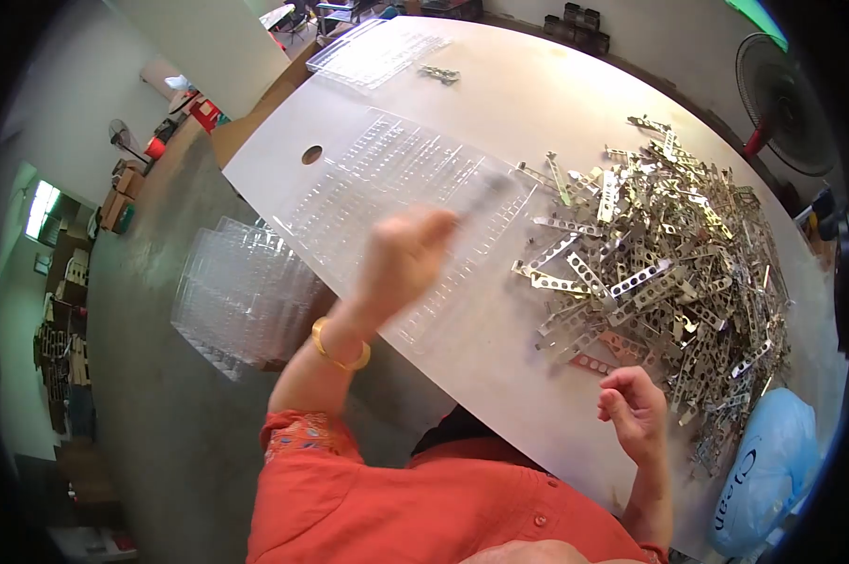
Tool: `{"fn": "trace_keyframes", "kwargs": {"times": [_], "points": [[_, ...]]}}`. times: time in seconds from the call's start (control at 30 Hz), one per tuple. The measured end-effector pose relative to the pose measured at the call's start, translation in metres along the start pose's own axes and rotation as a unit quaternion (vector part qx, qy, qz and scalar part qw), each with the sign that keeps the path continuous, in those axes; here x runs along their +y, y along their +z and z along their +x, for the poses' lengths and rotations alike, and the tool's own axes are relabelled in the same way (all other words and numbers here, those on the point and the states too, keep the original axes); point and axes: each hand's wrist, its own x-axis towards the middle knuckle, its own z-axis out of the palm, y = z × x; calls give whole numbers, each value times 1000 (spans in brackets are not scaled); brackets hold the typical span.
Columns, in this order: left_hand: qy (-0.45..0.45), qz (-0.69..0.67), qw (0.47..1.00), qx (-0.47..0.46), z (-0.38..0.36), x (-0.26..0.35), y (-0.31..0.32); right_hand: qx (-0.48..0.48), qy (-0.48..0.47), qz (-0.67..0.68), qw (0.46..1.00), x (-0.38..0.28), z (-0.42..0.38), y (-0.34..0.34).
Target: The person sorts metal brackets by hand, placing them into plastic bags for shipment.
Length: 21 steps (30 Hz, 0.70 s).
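Observation:
My left hand [410,256], smeared by motion, is closed above a clear plastic tray [377,202] with rows of slots. From its fingertips a blurred, dark grey metal strip [485,195] sticks out over the tray's right part. My right hand [634,414] is held with curled fingers at the near edge of a heap of perforated metal strips [669,273]. What those fingers hold, if anything, is hidden. Close to their tips lies a reddish-looking strip [589,363] with round holes.
More clear trays [373,52] lie at the table's far left end, beside a few strips [439,73]. A stack of clear trays [241,291] stands below the table's left edge. At the right is a blue plastic bag [767,470]. A fan [786,103] stands beyond the table [528,85].

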Motion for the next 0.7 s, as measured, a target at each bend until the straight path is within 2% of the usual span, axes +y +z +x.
{"fn": "trace_keyframes", "kwargs": {"times": [0.03, 0.1, 0.13, 0.2, 0.3, 0.37, 0.6, 0.7], "points": [[-76, 43, 996, 23, 4, -29, -16, 14, 11, -2, 1000, 4, -4, -5], [-48, 197, 975, 87, 9, -99, -51, 40, 29, 3, 999, 10, -10, -11], [-99, 286, 952, 53, 9, -128, -72, 40, 28, 4, 999, 12, -12, -12], [-135, 371, 918, 36, 1, -175, -105, 68, 46, 50, 995, 17, -14, -13], [-192, 410, 891, 31, -13, -227, -144, 76, 48, 52, 995, 16, -16, -12], [-241, 426, 872, 26, -13, -238, -157, 76, 53, 57, 994, 18, -17, -11], [-234, 439, 867, -33, -2, -253, -131, 70, 63, 69, 993, 14, -12, 1], [-277, 445, 848, -80, 1, -261, -118, 71, 67, 63, 993, 14, -14, 3]]}}
